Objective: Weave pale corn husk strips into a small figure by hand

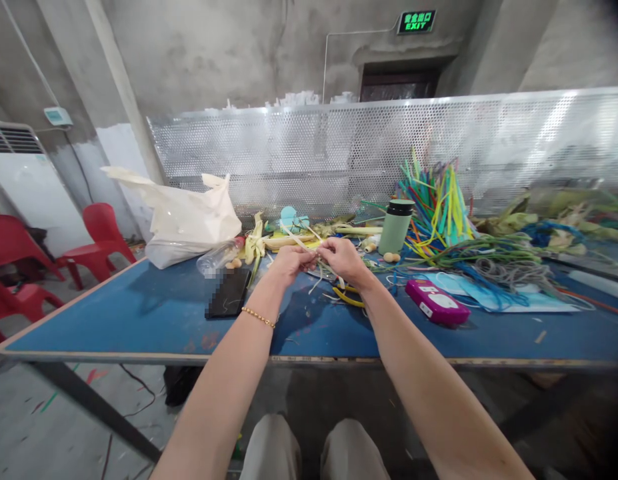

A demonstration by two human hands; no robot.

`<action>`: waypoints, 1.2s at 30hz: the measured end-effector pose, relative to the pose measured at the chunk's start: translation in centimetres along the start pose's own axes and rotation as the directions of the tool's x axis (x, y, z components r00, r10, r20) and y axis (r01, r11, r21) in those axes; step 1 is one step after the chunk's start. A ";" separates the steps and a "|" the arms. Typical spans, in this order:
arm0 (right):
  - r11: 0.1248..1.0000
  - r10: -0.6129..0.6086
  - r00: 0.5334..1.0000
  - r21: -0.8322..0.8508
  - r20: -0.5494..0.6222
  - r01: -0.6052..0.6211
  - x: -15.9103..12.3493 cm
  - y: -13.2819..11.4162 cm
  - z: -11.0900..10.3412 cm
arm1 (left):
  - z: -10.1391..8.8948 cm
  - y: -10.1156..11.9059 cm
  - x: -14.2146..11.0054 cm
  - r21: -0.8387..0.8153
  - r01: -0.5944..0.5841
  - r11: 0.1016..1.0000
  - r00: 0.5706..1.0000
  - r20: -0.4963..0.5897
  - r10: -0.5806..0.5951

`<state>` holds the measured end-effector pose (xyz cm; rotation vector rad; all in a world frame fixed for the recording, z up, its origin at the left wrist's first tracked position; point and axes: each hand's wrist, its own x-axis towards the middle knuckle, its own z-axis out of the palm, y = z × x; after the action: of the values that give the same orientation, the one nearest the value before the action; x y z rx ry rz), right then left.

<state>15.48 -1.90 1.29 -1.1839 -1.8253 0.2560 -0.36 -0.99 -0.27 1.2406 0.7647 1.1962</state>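
My left hand (291,262) and my right hand (343,259) meet above the middle of the blue table (169,313), fingers pinched close together. Between them runs a thin pale strip (295,236), its ends sticking up past the fingers; it looks like plant fibre, but I cannot tell for sure. Both hands are closed on it, and the exact grip is partly hidden. Just below my right hand lies a tool with yellow handles (347,297), partly covered by the wrist. Loose pale scraps (316,280) are scattered under the hands.
Left are a cream plastic bag (191,220), a clear bottle (219,257) and a dark flat device (229,293). Corn husks (256,240) lie behind. To the right stand a green flask (396,230), coloured strips (441,207), a purple box (436,303) and blue masks (493,293).
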 end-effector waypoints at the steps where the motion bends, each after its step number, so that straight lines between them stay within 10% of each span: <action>1: 1.000 0.003 1.000 0.004 -0.001 -0.003 0.0 0.0 0.0 | -0.1 -0.1 0.1 0.008 -0.002 1.000 1.000 0.001 0.002; 14: 0.998 -0.031 0.999 0.047 -0.025 0.032 0.4 1.4 0.2 | -0.5 -0.1 -0.1 -0.053 0.085 0.995 0.996 0.010 -0.085; 20: 0.989 -0.081 0.954 -0.140 -0.288 0.042 0.2 0.4 -0.4 | -0.4 0.3 -0.1 -0.088 0.077 0.993 0.994 -0.076 -0.084; 29: 0.978 0.045 0.989 0.196 0.139 -0.072 -0.8 -0.6 0.0 | 0.0 0.4 0.0 -0.092 -0.009 0.996 0.993 -0.119 -0.002; 36: 0.930 0.203 0.970 0.285 0.131 -0.233 -0.8 -0.7 0.3 | 0.0 0.2 0.0 -0.082 -0.015 0.996 0.997 -0.076 0.008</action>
<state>14.91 -2.84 1.03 -1.1736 -1.6650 0.7056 -0.44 -1.05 -0.08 1.1382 0.7569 1.2778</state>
